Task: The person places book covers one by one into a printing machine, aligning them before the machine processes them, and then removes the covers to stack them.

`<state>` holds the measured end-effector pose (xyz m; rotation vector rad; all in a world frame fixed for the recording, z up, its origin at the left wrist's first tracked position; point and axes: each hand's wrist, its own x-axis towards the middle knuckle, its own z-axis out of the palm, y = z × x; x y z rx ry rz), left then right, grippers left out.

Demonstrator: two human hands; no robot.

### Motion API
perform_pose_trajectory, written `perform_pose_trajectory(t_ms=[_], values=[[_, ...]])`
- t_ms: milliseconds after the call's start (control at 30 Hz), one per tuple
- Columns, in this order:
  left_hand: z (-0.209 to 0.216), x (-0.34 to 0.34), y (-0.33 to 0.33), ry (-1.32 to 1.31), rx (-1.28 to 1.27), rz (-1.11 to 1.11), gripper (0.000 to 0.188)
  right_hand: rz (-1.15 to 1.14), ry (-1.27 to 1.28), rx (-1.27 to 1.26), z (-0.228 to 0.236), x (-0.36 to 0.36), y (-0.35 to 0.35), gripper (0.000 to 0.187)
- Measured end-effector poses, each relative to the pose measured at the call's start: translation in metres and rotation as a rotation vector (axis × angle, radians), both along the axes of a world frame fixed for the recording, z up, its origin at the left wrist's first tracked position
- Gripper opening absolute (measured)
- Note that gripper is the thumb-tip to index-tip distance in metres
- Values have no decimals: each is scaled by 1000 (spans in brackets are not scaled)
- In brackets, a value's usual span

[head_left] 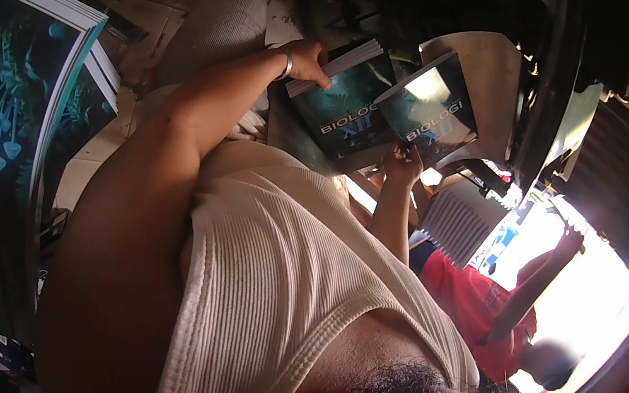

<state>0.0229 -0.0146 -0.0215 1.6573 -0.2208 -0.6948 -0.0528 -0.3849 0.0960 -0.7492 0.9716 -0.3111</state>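
My left hand (308, 65), with a metal bracelet at its wrist, closes over the top edge of a small stack of dark teal paperback books (349, 104). Its thumb presses on the front cover, and white page edges show along the top. My right hand (403, 164) is closed on the lower left corner of another book (434, 112) with the same cover. That book overlaps the right side of the stack, and a patch of light shines on it. Whether it has pages or is only a cover, I cannot tell.
Tall piles of similar books (6, 116) rise at the left. Dark machinery (566, 93) with a pale curved panel (490, 73) stands to the right. A person in a red shirt (478, 311) is at the lower right, by a bright opening. Pale floor tiles (139, 13) show at the top.
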Motion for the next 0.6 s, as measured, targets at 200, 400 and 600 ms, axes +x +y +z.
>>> perform_pose_trajectory(t_ms=[200, 400, 600], values=[[-5, 0, -3, -52, 33, 47, 59, 0, -23, 25, -3, -1, 6, 30], [-13, 3, 2, -31, 30, 67, 52, 146, -62, 53, -10, -20, 36, 34], [-13, 8, 14, 177, 111, -8, 45, 346, -67, 167, -38, -57, 90, 36]])
